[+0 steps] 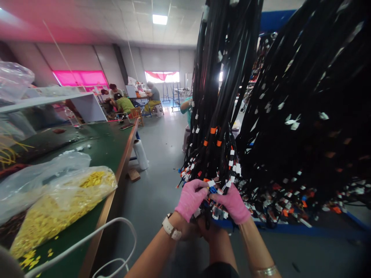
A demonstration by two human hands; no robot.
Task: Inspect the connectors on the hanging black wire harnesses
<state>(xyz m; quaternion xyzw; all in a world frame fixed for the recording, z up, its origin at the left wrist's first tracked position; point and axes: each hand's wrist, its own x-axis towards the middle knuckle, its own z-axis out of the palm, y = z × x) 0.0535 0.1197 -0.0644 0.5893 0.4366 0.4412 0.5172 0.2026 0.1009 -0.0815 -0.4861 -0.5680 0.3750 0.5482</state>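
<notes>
A thick bundle of black wire harnesses [224, 88] hangs in front of me, its lower ends fanning out into white, orange and blue connectors. My left hand [190, 199], in a pink glove, is closed with thumb and fingers pinching at a small blue connector [213, 190]. From the other side, my right hand [233, 204], gloved the same way, curls round the wire ends, its thumb close beside that connector. Its fingertips are partly hidden behind the wires. White label tags [232, 158] and orange tape bands [213, 130] mark the harnesses just above both hands.
More black harnesses [307, 116] hang at the right over a blue frame [307, 231]. On the left, a green-topped table [116, 144] carries a clear bag of yellow pieces [66, 204]. A white cable [87, 233] loops past its edge. Several people sit working farther back.
</notes>
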